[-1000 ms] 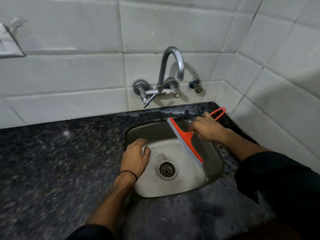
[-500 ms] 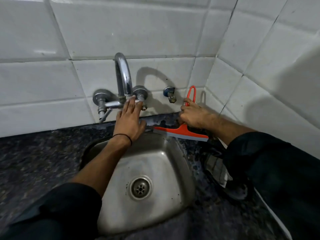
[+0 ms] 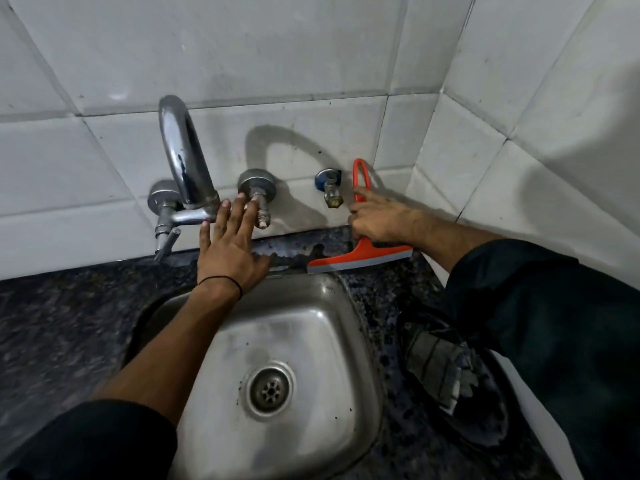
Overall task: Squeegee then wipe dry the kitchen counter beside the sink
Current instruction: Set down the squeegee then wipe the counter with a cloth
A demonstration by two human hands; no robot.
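Squeegee (image 3: 360, 258) in right hand (image 3: 381, 220) — blade on counter (image 3: 69, 323), left hand (image 3: 228, 251) at tap (image 3: 183, 150)

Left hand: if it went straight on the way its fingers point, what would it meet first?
The tap's right valve. The left hand has its fingertips at the valve, touching or just short of it; depth is unclear. Behind the valve stands the tiled wall.

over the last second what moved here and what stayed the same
The left hand left the sink rim and rose to the tap, fingers straight against it. The right hand carried the squeegee out of the basin to the counter strip by the back wall. Same: the right hand's grip on the handle; sink and tap in place.
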